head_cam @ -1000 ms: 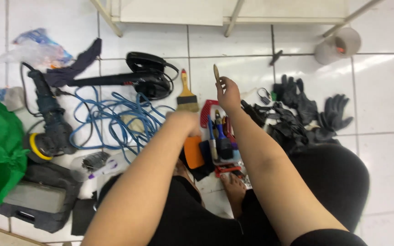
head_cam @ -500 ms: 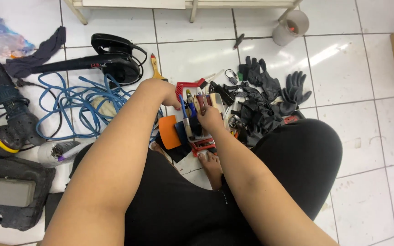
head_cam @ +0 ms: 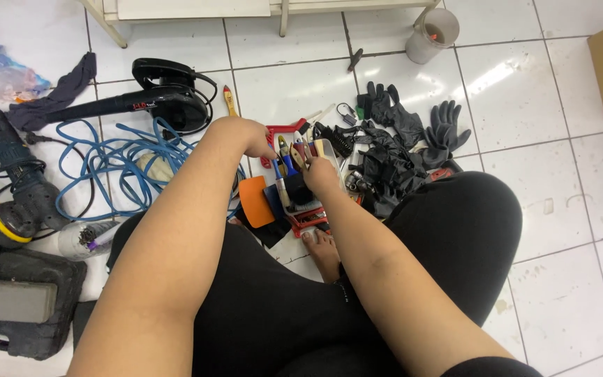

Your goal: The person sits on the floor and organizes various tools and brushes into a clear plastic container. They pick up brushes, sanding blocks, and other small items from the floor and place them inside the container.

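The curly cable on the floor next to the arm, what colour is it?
The cable is blue, lying in loose loops on the white tiles. The head view shows it best.

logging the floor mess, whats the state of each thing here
left hand: on the red-handled tool
right hand: in the small tool box, grip hidden
black blower: lying on its side
blue cable: loosely tangled
sander: lying down
black gloves: heaped
grey cup: upright
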